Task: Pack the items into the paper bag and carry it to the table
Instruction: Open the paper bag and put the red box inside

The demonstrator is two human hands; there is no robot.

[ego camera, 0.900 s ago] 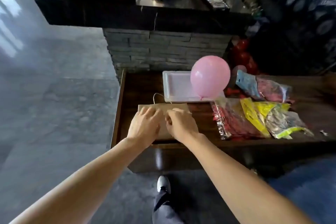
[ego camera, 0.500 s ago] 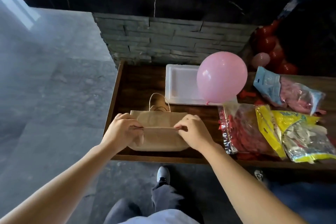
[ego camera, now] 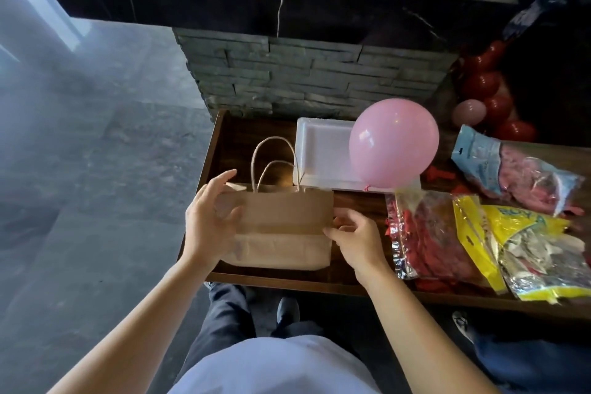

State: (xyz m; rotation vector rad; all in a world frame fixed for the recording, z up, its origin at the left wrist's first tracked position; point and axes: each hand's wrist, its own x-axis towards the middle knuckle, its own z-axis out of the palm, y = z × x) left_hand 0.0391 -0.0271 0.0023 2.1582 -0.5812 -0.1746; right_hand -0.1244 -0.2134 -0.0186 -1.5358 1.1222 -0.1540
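A flat brown paper bag (ego camera: pixel 284 227) with twine handles lies near the front left of a dark wooden bench (ego camera: pixel 351 278). My left hand (ego camera: pixel 209 221) grips the bag's left edge, fingers spread over it. My right hand (ego camera: pixel 355 238) pinches its right edge at the fold. To the right lie a clear packet of red balloons (ego camera: pixel 425 240), a yellow foil packet (ego camera: pixel 524 249) and a blue-topped packet of pink balloons (ego camera: pixel 518 173). An inflated pink balloon (ego camera: pixel 393 144) rests on a white foam tray (ego camera: pixel 319 150) behind the bag.
A stone-clad counter base (ego camera: pixel 303 80) rises right behind the bench, with a dark countertop above it. Red and pink balloons (ego camera: pixel 486 99) cluster at the back right. Grey floor (ego camera: pixel 89 169) spreads to the left. My legs and shoes show below the bench's front edge.
The bag was pressed flat under both hands; now it is lifted and unfolded, its handles standing up. My hands have moved apart to its left and right edges.
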